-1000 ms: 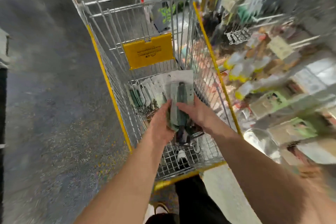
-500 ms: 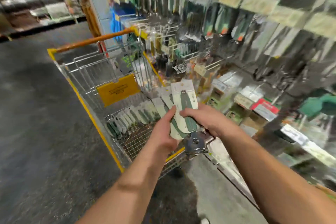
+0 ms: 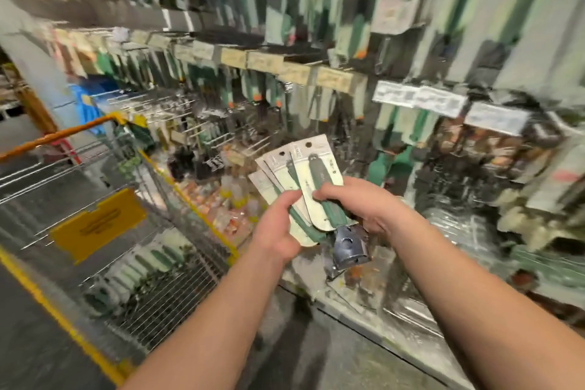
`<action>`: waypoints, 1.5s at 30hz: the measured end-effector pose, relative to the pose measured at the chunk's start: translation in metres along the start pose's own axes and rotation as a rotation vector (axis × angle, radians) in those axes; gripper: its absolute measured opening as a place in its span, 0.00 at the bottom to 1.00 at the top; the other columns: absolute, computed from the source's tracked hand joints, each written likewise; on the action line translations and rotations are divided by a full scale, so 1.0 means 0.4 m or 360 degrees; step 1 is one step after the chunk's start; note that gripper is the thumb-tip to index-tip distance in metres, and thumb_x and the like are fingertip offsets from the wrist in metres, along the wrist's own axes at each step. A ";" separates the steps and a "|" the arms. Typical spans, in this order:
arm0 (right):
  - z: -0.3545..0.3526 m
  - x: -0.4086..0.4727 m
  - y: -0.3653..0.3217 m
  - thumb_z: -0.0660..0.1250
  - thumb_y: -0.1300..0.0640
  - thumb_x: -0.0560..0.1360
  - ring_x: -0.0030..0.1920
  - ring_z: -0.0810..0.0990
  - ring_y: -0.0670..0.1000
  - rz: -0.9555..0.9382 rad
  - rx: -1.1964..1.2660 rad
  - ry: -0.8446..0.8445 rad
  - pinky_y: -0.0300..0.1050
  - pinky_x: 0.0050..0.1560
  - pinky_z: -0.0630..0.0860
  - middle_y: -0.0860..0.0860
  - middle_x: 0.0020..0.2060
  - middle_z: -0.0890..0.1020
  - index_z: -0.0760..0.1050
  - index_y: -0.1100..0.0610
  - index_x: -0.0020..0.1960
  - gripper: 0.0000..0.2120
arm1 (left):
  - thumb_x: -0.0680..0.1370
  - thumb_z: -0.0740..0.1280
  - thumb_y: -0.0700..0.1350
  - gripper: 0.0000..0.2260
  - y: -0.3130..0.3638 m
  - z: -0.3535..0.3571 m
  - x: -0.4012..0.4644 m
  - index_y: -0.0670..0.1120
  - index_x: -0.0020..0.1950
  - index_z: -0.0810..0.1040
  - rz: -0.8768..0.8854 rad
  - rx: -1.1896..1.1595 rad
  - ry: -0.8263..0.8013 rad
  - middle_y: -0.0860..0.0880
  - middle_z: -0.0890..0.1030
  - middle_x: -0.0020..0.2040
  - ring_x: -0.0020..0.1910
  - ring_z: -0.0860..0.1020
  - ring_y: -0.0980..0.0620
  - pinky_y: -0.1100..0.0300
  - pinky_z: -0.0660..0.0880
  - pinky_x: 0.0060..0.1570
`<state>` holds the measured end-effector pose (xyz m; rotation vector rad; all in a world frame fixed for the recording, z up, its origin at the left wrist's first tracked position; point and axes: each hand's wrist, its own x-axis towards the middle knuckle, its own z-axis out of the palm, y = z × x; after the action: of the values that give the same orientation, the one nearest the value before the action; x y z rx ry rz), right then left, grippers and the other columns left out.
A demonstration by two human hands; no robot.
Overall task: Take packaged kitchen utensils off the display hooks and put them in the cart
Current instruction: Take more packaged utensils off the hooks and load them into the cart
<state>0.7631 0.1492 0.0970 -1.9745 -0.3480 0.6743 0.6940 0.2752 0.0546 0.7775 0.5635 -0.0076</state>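
A fanned bundle of packaged utensils (image 3: 311,174), white cards with green handles and a dark metal head at the bottom, is held in front of the display. My left hand (image 3: 277,228) grips the bundle's lower left, thumb on the cards. My right hand (image 3: 364,203) pinches the front card from the right. The wire cart (image 3: 193,199) with yellow trim stands to the left; several similar green-handled packages (image 3: 142,266) lie in its basket. More utensils hang on display hooks (image 3: 253,89), blurred.
A yellow sign (image 3: 98,225) hangs inside the cart. The cart's orange handle (image 3: 57,136) is at far left. Low shelves with blurred goods (image 3: 474,231) run along the right. Dark floor (image 3: 300,342) lies below my arms.
The view has swung up and right from the cart toward the display wall. Both hands, still holding the bundle, have moved from over the basket to the right of the cart, and the cards have fanned out.
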 end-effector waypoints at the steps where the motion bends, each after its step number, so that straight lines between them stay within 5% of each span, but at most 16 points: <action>1: -0.031 -0.017 0.011 0.70 0.58 0.76 0.36 0.83 0.41 -0.0017 -0.0032 0.0072 0.35 0.34 0.75 0.49 0.47 0.84 0.76 0.55 0.59 0.13 | 0.83 0.59 0.43 0.13 -0.019 0.034 -0.002 0.42 0.49 0.83 0.0028 0.0004 -0.0010 0.40 0.86 0.45 0.39 0.85 0.43 0.49 0.78 0.48; 6: -0.178 -0.098 0.049 0.75 0.46 0.69 0.48 0.82 0.49 -0.0025 -0.0243 0.0393 0.46 0.51 0.79 0.48 0.50 0.81 0.65 0.54 0.67 0.33 | 0.83 0.61 0.43 0.10 -0.096 0.190 -0.023 0.43 0.53 0.81 0.0065 0.0067 0.0012 0.40 0.86 0.46 0.40 0.84 0.44 0.50 0.79 0.46; 9: -0.251 -0.161 0.043 0.70 0.48 0.75 0.41 0.78 0.44 -0.0066 -0.0557 0.0416 0.36 0.39 0.74 0.45 0.43 0.80 0.73 0.46 0.48 0.06 | 0.81 0.63 0.43 0.08 -0.134 0.264 -0.020 0.44 0.53 0.82 0.0113 0.0121 0.0029 0.42 0.87 0.42 0.35 0.85 0.45 0.51 0.81 0.40; 11: -0.288 -0.195 0.032 0.68 0.49 0.76 0.38 0.77 0.45 -0.0114 -0.0725 0.0467 0.40 0.38 0.73 0.44 0.39 0.78 0.71 0.46 0.42 0.07 | 0.80 0.65 0.42 0.07 -0.151 0.307 -0.025 0.44 0.55 0.82 0.0147 0.0126 0.0056 0.43 0.87 0.44 0.36 0.85 0.44 0.51 0.81 0.38; 16: -0.368 -0.225 0.017 0.68 0.46 0.73 0.44 0.81 0.52 -0.0117 -0.0860 0.0743 0.46 0.42 0.78 0.52 0.47 0.82 0.75 0.55 0.57 0.18 | 0.79 0.68 0.46 0.09 -0.156 0.378 -0.036 0.43 0.56 0.82 0.0178 0.0150 0.0106 0.42 0.87 0.45 0.38 0.86 0.43 0.48 0.82 0.38; 19: -0.423 -0.247 0.003 0.67 0.48 0.74 0.42 0.81 0.51 -0.0198 -0.0780 0.0876 0.47 0.41 0.79 0.49 0.46 0.82 0.74 0.53 0.61 0.18 | 0.74 0.72 0.49 0.15 -0.129 0.402 -0.037 0.43 0.58 0.81 0.0157 0.0181 0.0097 0.42 0.86 0.51 0.48 0.86 0.40 0.38 0.80 0.53; 22: -0.479 -0.256 -0.012 0.68 0.50 0.75 0.44 0.81 0.52 -0.0232 -0.0680 0.1034 0.45 0.37 0.75 0.49 0.50 0.80 0.66 0.53 0.69 0.25 | 0.66 0.75 0.52 0.26 -0.097 0.419 -0.008 0.45 0.62 0.80 0.0149 0.0173 0.0061 0.43 0.83 0.61 0.59 0.81 0.39 0.36 0.74 0.63; 25: -0.527 -0.248 -0.021 0.69 0.50 0.76 0.39 0.79 0.47 -0.0249 -0.0632 0.1222 0.44 0.32 0.73 0.49 0.51 0.76 0.60 0.54 0.73 0.31 | 0.63 0.77 0.52 0.32 -0.057 0.447 -0.011 0.45 0.65 0.77 0.0160 0.0166 0.0019 0.43 0.80 0.65 0.63 0.79 0.41 0.40 0.75 0.61; 29: -0.568 -0.226 -0.038 0.70 0.52 0.75 0.42 0.81 0.50 -0.0292 -0.0590 0.1463 0.48 0.36 0.78 0.50 0.52 0.77 0.62 0.55 0.72 0.30 | 0.79 0.70 0.45 0.06 0.001 0.480 -0.012 0.44 0.52 0.80 0.0204 0.0183 -0.0098 0.46 0.87 0.39 0.41 0.84 0.45 0.53 0.80 0.37; 34: -0.605 -0.186 -0.063 0.70 0.53 0.75 0.42 0.81 0.51 -0.0294 -0.0541 0.1669 0.41 0.30 0.73 0.49 0.51 0.76 0.62 0.55 0.74 0.31 | 0.80 0.67 0.46 0.07 0.073 0.511 0.017 0.43 0.54 0.80 0.0160 0.0199 -0.0300 0.42 0.87 0.46 0.47 0.85 0.41 0.42 0.80 0.54; 45: -0.652 -0.098 -0.120 0.67 0.52 0.76 0.42 0.83 0.51 -0.0335 -0.0355 0.1976 0.41 0.30 0.73 0.53 0.60 0.79 0.58 0.55 0.78 0.34 | 0.81 0.66 0.45 0.06 0.178 0.534 0.067 0.44 0.52 0.79 0.0129 0.0285 -0.0585 0.42 0.87 0.48 0.46 0.85 0.42 0.42 0.78 0.56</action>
<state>0.8880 -0.0354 0.2463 -2.1320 0.1517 -0.7808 0.8340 0.1896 0.2113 0.9468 0.1833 -0.1253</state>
